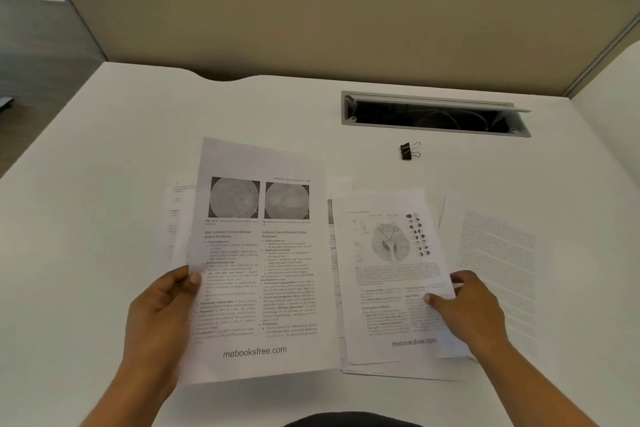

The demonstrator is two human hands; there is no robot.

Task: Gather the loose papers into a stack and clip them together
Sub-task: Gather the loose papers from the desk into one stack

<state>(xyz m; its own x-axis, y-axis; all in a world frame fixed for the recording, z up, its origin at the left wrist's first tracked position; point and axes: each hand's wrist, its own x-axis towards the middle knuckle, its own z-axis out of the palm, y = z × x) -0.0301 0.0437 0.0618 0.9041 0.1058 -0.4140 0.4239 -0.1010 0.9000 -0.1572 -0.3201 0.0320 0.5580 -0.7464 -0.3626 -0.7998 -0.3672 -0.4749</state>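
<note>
While the white desk (pixel 138 149) lay strewn with loose papers (pixel 495 263), the left hand (pixel 162 308) pinched the retina page (pixel 259 263) at its edge, the right hand (pixel 467 305) pinched the brain-diagram sheet (pixel 388 270), and the binder clip (pixel 409 151) sat apart behind them.

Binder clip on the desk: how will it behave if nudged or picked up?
The binder clip looks small and rigid, so it would likely slide on the smooth white desk rather than roll. Its wire handles stick out to one side, so a push there may spin it. Probably light, and easy to pinch; neither hand is near it.
</note>
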